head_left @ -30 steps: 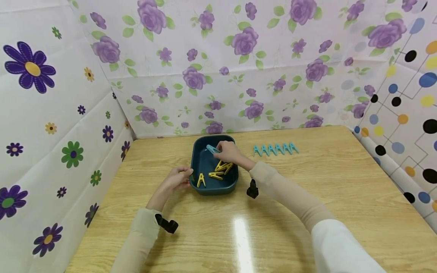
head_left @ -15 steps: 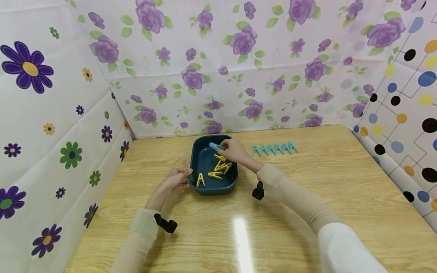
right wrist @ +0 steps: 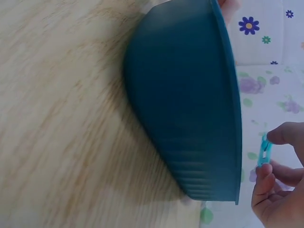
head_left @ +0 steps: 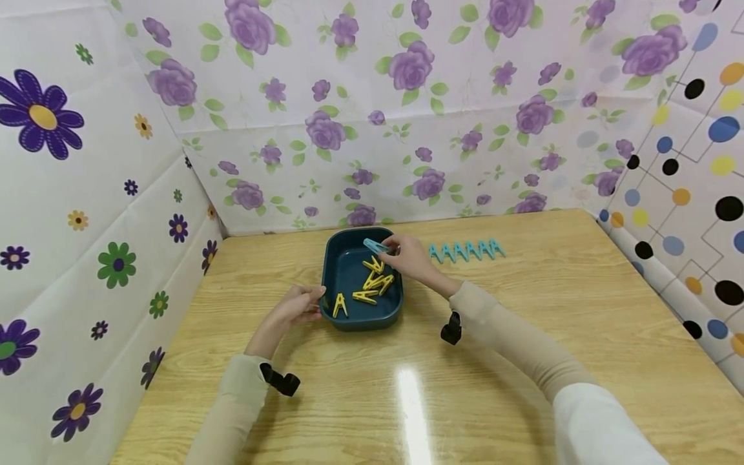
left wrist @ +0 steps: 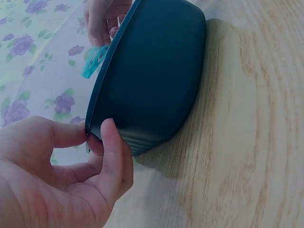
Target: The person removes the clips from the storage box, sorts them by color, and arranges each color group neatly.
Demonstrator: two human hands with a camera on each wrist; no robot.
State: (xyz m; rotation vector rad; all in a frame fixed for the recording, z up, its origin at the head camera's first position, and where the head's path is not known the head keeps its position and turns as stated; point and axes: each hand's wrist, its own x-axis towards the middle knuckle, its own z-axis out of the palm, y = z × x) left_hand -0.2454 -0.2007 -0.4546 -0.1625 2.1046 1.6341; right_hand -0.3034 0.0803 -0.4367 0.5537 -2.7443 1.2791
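Note:
A dark blue plastic basin stands on the table with several yellow clothespins lying inside. My left hand pinches its left rim; in the left wrist view the thumb lies on the rim and the fingers press the outer wall. Above the basin's far right part, my right hand pinches a light blue clothespin between thumb and fingers. The right wrist view shows that clothespin held just beyond the rim line.
To the right of the basin, several light blue clothespins stand side by side in a row on the wooden table. Flowered cloth hangs behind the table, with patterned cloths at both sides.
My right hand has drawn the blue clothespin rightward toward the basin's right rim, uncovering more of the yellow clothespins. My left hand keeps its grip on the rim.

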